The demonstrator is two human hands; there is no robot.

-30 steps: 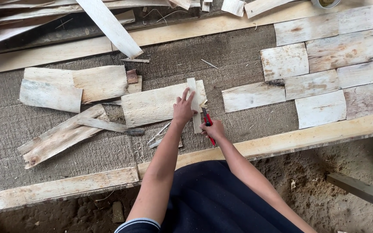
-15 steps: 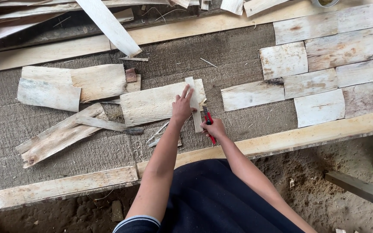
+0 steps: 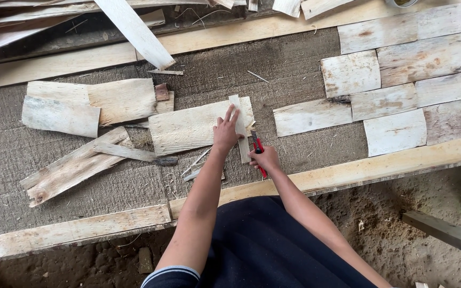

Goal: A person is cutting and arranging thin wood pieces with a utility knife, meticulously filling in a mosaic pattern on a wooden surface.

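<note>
Hands are working side by side near the front edge of the bench (image 3: 38, 160), which is covered in coarse grey-brown matting. The left hand (image 3: 225, 132) is lying flat with fingers spread, pressing down on a narrow wood strip (image 3: 239, 128) that is resting upright across the right end of a pale veneer sheet (image 3: 188, 128); its grip is open, clasping nothing. The right hand (image 3: 265, 158) is curling tightly around a red-handled utility knife (image 3: 257, 151), whose blade end is pointing away from the person and sitting just beside the strip's right edge. To the right, more veneer pieces (image 3: 401, 85) are lying fitted edge to edge in rows. To the left, loose veneer scraps (image 3: 81, 106) are overlapping in a rough heap. A light timber rail (image 3: 380, 165) is running along the bench's near edge.
</note>
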